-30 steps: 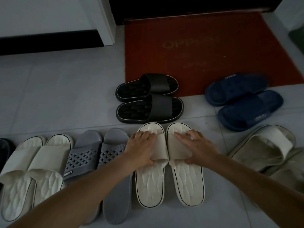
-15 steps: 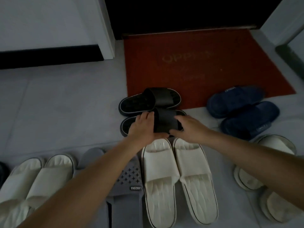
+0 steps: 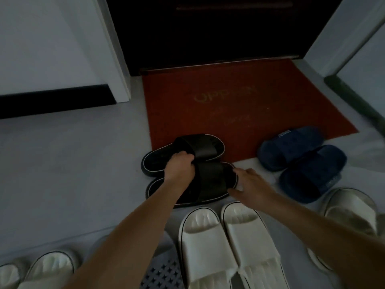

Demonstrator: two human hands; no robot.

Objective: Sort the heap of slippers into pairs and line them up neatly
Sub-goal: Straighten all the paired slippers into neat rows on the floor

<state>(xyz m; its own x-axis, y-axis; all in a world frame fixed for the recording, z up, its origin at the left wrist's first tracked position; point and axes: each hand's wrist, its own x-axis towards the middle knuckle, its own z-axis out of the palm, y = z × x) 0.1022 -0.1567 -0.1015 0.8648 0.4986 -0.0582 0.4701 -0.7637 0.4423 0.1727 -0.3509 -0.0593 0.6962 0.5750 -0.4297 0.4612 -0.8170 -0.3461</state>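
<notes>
A pair of black slippers is handled at the near edge of a red doormat point(image 3: 239, 105) on a pale tiled floor point(image 3: 68, 163). The left hand point(image 3: 180, 166) is curled around the straps where the far black slipper point(image 3: 200, 146) meets the near black slipper point(image 3: 210, 180), fingers closed in a grip. The right hand point(image 3: 251, 185) is laid against the toe end of the near slipper, fingers spread and only loosely bent; whether anything is gripped cannot be told. The far slipper's toe overlaps the mat's edge, while the heels of both lie on bare tile.

Just beside the near black slipper, a cream pair point(image 3: 227, 245) is set side by side, toes almost touching its rim. A navy pair point(image 3: 300, 161) is seen to the right, straddling the mat's corner, with a worn white slipper point(image 3: 352, 209) close below. A grey perforated slipper point(image 3: 164, 272) and more cream slippers point(image 3: 48, 268) are cropped by the lower frame. Open floor is left to the left of the black pair, up to a dark skirting board point(image 3: 54, 101).
</notes>
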